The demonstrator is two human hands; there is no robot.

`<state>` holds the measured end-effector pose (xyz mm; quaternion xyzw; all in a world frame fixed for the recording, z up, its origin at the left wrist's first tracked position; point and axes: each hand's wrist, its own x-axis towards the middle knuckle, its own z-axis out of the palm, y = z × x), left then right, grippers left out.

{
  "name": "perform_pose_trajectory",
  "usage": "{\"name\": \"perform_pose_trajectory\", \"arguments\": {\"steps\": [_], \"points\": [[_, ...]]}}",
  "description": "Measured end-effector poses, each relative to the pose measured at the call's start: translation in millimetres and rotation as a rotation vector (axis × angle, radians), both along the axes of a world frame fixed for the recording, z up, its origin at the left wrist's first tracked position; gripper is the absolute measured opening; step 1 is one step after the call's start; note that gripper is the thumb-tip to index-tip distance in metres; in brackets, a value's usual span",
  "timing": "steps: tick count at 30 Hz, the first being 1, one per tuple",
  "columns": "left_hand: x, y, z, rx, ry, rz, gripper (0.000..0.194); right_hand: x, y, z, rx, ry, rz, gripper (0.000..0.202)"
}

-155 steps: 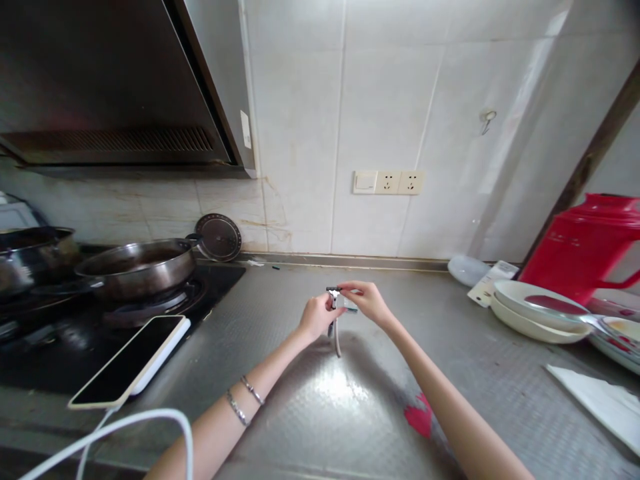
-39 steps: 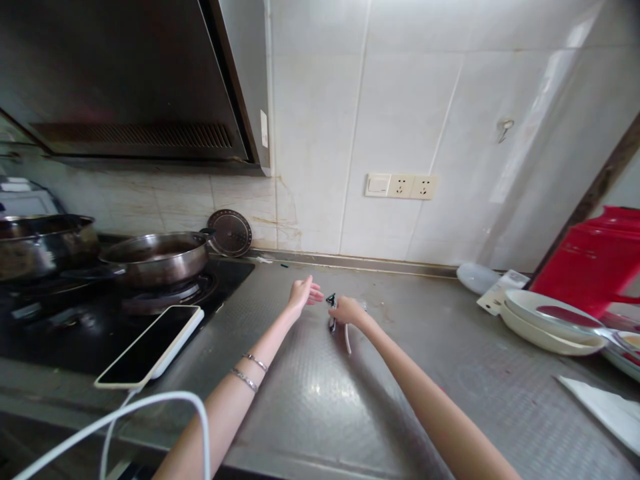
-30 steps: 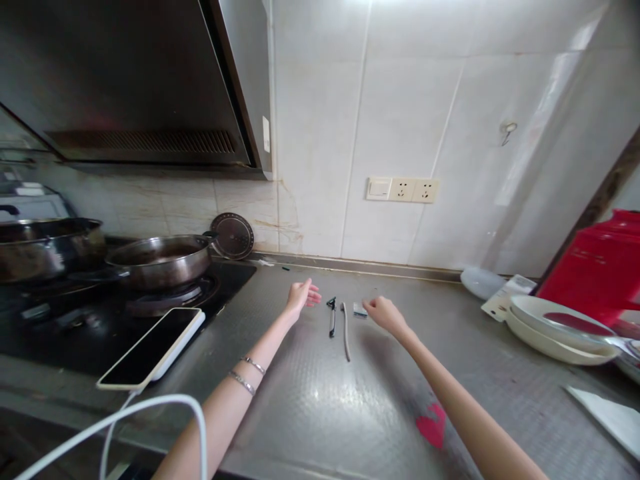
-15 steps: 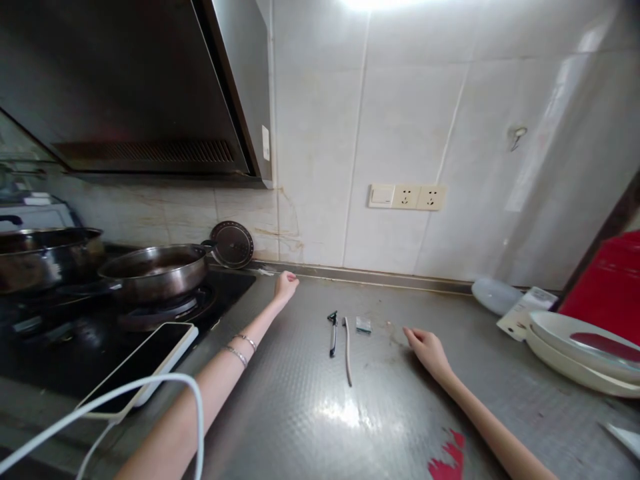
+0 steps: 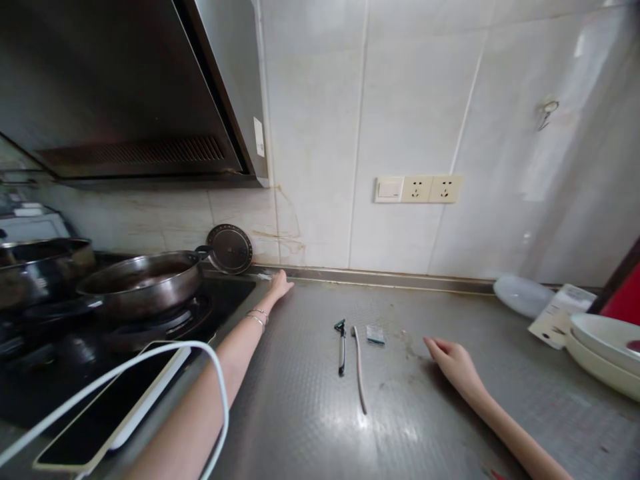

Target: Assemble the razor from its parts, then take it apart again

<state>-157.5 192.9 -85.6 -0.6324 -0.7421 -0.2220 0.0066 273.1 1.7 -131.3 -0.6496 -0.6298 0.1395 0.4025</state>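
The left hand (image 5: pixel 281 283) is over by the wall, its fingers too small and blurred to show whether they grip anything! The right hand (image 5: pixel 454 365) curls, its palm out of sight. Whatever the little packet (image 5: pixel 375 334) contains is too tiny to make out. Across the phone (image 5: pixel 93 427) goes the white cable (image 5: pixel 190 345), covering part of it. The left edge slices the far-left pot (image 5: pixel 43 272); the right edge crops the red container (image 5: pixel 625 299) and stacked dishes (image 5: pixel 600 365).

Steel pan (image 5: pixel 153 295) beside dark disc (image 5: pixel 229 249)
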Motion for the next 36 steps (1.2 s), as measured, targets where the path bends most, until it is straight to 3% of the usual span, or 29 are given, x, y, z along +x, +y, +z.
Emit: {"name": "perform_pose_trajectory", "arguments": {"steps": [8,15,20,24,30,36], "points": [[2.4,20.4,-17.4,-0.003,0.035,0.065,0.037,0.8,3.2,-0.2,-0.002,-0.026,-0.027,0.038],[0.1,23.1,-23.5,0.019,-0.007,0.056,0.034,0.5,2.6,0.1,-0.008,-0.030,-0.018,0.038],[3.2,19.7,-21.8,0.079,-0.071,0.004,0.033,-0.3,2.8,0.7,0.015,-0.031,-0.029,0.038],[17.0,15.6,-15.4,0.149,-0.140,-0.115,0.031,1.4,4.4,-1.8,0.014,-0.026,-0.026,0.038],[56.6,-12.2,-1.2,0.228,-0.229,-0.403,0.036,0.5,2.3,-0.8,0.015,-0.030,-0.020,0.037],[89.4,-75.6,5.8,0.300,-0.301,-0.666,0.036,-2.4,1.5,2.1,0.042,-0.040,-0.019,0.037]]}}
